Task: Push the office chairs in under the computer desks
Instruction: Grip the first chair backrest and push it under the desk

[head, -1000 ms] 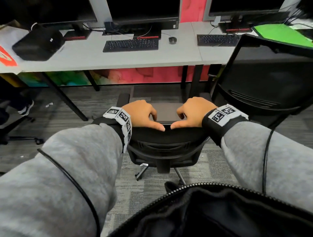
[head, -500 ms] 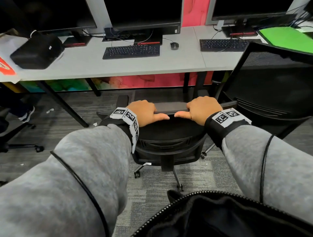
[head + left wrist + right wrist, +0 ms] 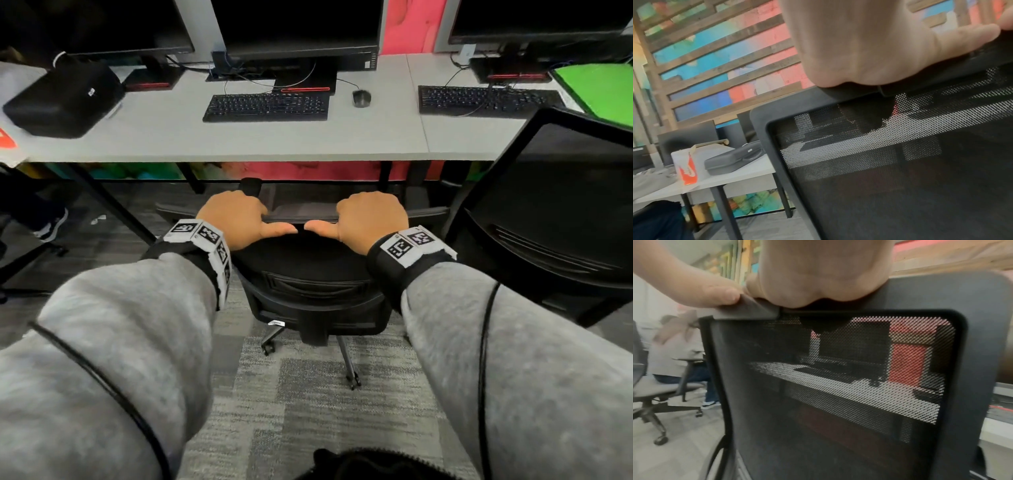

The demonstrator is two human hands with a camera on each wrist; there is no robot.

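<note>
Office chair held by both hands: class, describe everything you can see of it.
The office chair is black, with a see-through mesh back in a plastic frame, a grey seat, armrests and a wheeled base. It stands upright on grey carpet, facing the white desk, backrest short of its edge. The left hand and right hand grip its top rail.

Left hand (image 3: 236, 219), right hand (image 3: 371, 219) (both curled tight)
</note>
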